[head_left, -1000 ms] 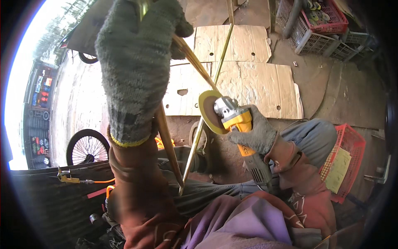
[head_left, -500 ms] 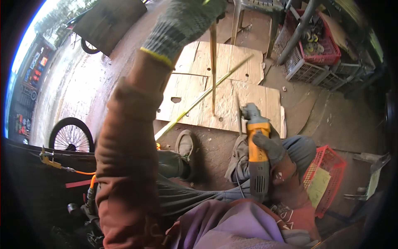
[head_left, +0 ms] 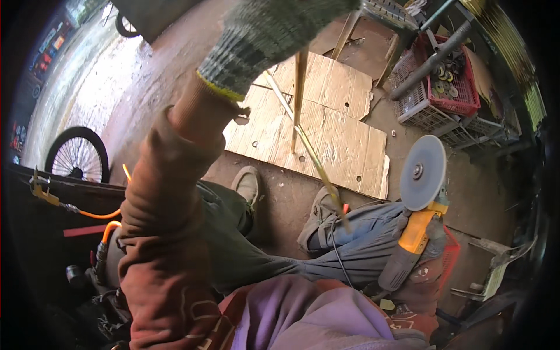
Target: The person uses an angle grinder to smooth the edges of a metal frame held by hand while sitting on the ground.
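Note:
My left hand (head_left: 268, 38), in a grey knitted glove with a yellow cuff edge, is raised at the top of the view, its fingers partly cut off by the frame. From it hangs a thin brass-coloured metal bar (head_left: 299, 87), closed in the grip. A longer bar (head_left: 312, 154) of like colour crosses its lower part at a slant, its low end blurred near my right shin. On the right, my gloved right hand (head_left: 433, 242) wraps round the yellow body of an angle grinder (head_left: 415, 230). The grinder's grey disc (head_left: 423, 172) faces up, apart from the bars.
Flattened cardboard (head_left: 344, 146) covers the floor before my shoes. A red crate (head_left: 458, 96) of discs sits on a grey crate (head_left: 431, 119), beside a stool (head_left: 388, 17). A bicycle wheel (head_left: 76, 154) and an orange hose (head_left: 99, 216) are at left. The grinder's cord (head_left: 336, 251) crosses my leg.
The long slanted bar has turned, so its near end now points right instead of left. My right hand has carried the grinder rightward and tilted it, bringing the disc's flat face into view.

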Demonstrator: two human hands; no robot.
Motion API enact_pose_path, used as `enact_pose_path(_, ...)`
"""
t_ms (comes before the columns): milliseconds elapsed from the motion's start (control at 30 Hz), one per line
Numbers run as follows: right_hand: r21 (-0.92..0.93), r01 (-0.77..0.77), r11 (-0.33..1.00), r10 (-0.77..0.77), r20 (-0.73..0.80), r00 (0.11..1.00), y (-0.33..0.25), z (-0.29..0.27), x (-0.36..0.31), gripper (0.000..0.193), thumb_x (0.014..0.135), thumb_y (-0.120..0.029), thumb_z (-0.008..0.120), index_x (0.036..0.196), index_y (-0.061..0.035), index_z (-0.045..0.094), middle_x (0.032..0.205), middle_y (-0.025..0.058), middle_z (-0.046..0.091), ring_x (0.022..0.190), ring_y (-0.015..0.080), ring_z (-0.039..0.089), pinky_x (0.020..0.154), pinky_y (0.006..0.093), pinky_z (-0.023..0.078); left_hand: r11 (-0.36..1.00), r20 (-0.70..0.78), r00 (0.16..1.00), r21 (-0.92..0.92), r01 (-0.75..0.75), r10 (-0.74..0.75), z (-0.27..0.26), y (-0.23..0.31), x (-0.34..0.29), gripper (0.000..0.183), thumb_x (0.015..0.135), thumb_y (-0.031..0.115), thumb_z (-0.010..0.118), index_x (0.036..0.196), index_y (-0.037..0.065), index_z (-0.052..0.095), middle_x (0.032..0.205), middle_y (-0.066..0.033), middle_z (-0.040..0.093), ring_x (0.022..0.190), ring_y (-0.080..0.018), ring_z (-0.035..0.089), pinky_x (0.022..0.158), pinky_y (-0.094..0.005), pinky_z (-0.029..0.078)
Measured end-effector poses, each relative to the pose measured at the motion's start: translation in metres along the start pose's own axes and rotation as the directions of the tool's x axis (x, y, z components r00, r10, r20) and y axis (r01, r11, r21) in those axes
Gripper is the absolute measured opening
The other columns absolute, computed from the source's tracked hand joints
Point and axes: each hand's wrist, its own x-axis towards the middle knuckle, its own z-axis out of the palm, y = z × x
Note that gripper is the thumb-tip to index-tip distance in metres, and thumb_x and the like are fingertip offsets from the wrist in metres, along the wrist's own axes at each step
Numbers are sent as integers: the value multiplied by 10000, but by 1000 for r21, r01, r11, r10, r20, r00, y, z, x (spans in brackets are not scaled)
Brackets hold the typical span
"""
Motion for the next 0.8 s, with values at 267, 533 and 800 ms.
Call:
enact_pose_path(267,-361,-174,916,213,71,975,25,29,10,1034,644,-171,1023,1511,-27,478,1158,159,724,879,280,769,731,410,679,961,170,947,-3,277,-272,-8,27,-18,409,1044,429,739,827,82,739,591,-18,632,508,-100,604,431,-291,486)
enact_pose_path(533,-263,-336,904,383,154,911,51,32,9,820,722,-303,999,1364,-8,583,1062,155,739,827,266,772,694,399,669,881,226,852,137,452,-472,-12,62,-17,361,1060,361,711,879,53,765,621,-44,670,523,-120,639,456,-276,520)
enact_pose_path(800,-761,8,648,326,286,901,36,71,32,890,807,-205,953,1504,-105,410,1254,149,712,1133,272,743,958,384,600,986,545,828,-15,163,-129,-19,57,-20,241,1038,218,665,930,15,738,688,-47,676,565,-159,644,530,-359,572)
